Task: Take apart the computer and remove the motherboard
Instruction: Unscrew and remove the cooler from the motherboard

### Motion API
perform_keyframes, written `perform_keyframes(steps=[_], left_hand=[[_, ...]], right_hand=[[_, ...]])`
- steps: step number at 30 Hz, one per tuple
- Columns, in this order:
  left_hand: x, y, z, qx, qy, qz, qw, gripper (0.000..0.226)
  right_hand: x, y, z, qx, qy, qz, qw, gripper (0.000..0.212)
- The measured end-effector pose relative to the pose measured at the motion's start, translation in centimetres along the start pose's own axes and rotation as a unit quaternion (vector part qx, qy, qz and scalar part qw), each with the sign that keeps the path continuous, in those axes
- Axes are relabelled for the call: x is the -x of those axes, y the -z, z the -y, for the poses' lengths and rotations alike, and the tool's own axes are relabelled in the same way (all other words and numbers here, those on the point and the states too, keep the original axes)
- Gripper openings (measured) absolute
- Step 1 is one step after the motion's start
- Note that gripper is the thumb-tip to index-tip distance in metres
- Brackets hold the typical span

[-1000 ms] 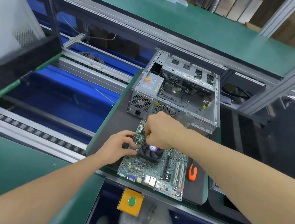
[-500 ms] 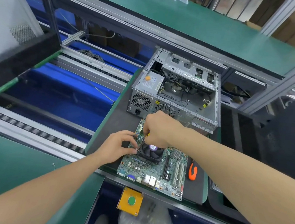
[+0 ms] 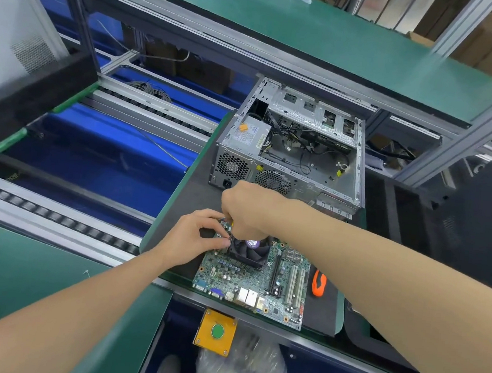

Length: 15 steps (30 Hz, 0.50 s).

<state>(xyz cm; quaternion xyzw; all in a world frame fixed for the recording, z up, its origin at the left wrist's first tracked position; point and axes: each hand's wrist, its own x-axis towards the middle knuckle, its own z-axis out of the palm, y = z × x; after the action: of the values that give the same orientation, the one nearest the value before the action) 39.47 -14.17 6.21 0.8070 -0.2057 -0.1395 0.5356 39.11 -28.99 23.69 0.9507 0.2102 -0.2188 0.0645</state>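
The green motherboard [image 3: 247,287] lies flat on a black mat [image 3: 183,207], out of the open grey computer case [image 3: 342,191] behind it. A black cooling fan [image 3: 251,252] sits on the board's far half. My right hand [image 3: 248,210] grips a screwdriver with a yellow part [image 3: 231,223], held upright over the fan's left corner; most of the tool is hidden by the fist. My left hand [image 3: 192,238] reaches in from the left, its thumb and fingers curled round the tool's lower end at that corner. The tip itself is hidden.
An orange-handled tool [image 3: 318,283] lies on the mat right of the board. A yellow box with a green button [image 3: 216,331] hangs below the bench edge, above a plastic bag [image 3: 241,367]. Roller conveyor rails [image 3: 58,214] run to the left.
Both hands stay at the fan's left corner, with only slight shifts of the right fist. The board and case have not moved.
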Motion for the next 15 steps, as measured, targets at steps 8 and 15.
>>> perform_keyframes(steps=[8, 15], left_hand=[[-0.3, -0.1, -2.0, 0.006, -0.034, 0.009, 0.999, 0.034], [-0.5, -0.2, -2.3, 0.049, -0.028, 0.027, 0.998, 0.03]], right_hand=[[-0.5, 0.8, 1.6, -0.027, -0.058, 0.028, 0.998, 0.026], [-1.1, 2.0, 2.2, -0.09, -0.146, 0.179, 0.969, 0.032]])
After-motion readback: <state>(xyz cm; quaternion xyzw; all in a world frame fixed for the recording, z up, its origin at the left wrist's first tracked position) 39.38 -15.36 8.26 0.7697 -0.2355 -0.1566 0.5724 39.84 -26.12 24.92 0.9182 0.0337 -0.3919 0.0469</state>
